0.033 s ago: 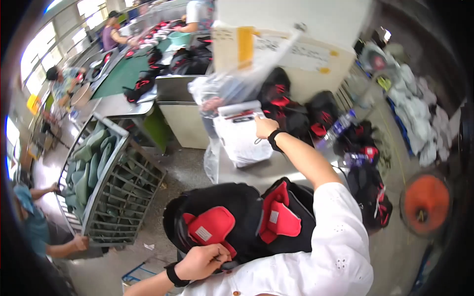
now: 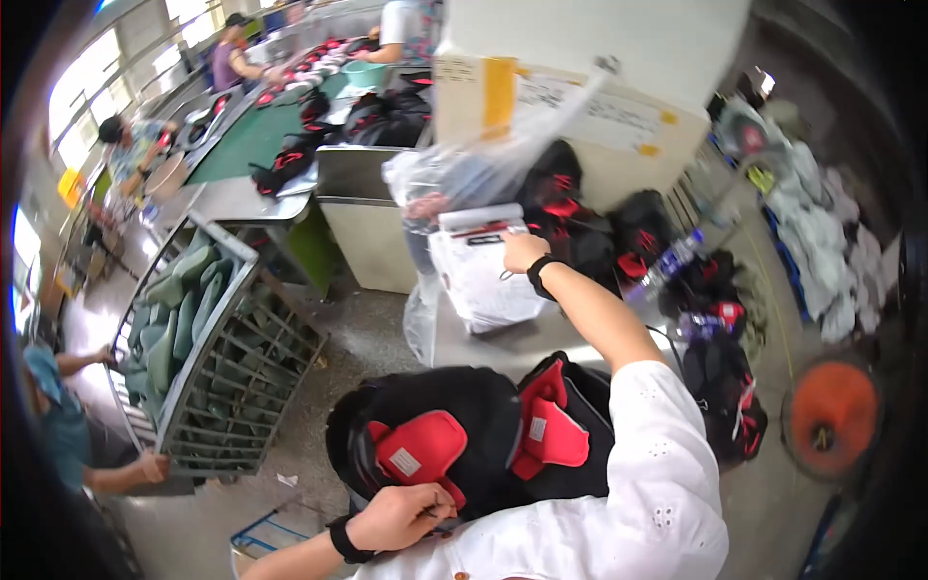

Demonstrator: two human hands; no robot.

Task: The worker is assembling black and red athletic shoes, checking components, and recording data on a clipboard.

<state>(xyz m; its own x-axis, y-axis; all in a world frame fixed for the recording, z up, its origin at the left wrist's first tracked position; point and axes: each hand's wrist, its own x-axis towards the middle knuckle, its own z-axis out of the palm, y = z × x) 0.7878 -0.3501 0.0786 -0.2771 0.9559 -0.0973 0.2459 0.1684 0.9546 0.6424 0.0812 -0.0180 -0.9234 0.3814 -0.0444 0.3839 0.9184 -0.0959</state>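
Bottles and black-and-red goods crowd the table, right of centre; right hand mid-frame, fingers bunched against the white packet. Lower centre, left hand curls at the red-lined black item; can't tell what either pinches. At left, a slatted cage full of green pieces; grey floor runs between cage and table edge.

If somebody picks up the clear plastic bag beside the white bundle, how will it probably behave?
The clear plastic bag will probably be floppy, since its film is creased and bunched. It may feel slippery, given the shine. Lifting it could disturb the white bundle at the right hand, because the two sit very close.
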